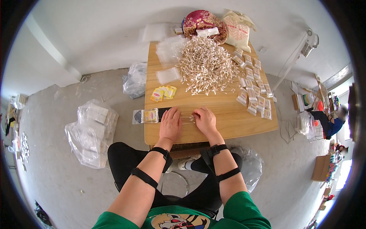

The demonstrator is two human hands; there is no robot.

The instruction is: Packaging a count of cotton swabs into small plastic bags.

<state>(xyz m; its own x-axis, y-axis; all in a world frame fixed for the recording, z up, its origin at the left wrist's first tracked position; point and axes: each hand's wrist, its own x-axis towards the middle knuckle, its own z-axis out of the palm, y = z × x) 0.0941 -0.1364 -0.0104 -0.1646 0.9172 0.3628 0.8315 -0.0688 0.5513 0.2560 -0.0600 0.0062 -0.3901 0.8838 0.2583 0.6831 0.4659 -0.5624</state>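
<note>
Loose wooden cotton swabs (187, 118) lie side by side in a small row near the table's front edge, bridging my two hands. My left hand (170, 124) is closed over their left ends, palm down, partly covering a dark strip (163, 111). At their right ends my right hand (206, 119) has its fingers bent in and pressed against them; its fingertips are partly hidden. Left of my left hand, a clear bag holding swabs with a yellow-and-white card (150, 115) lies on the strip. Beyond it are several yellow cards (163, 93).
A large heap of cotton swabs (207, 65) covers the far middle of the wooden table (228, 128). Filled swab packs (253, 97) cluster at the right, clear plastic bags (167, 76) at the left. Cloth sacks (238, 30) stand behind. A bulky plastic bag (93, 131) sits on the floor.
</note>
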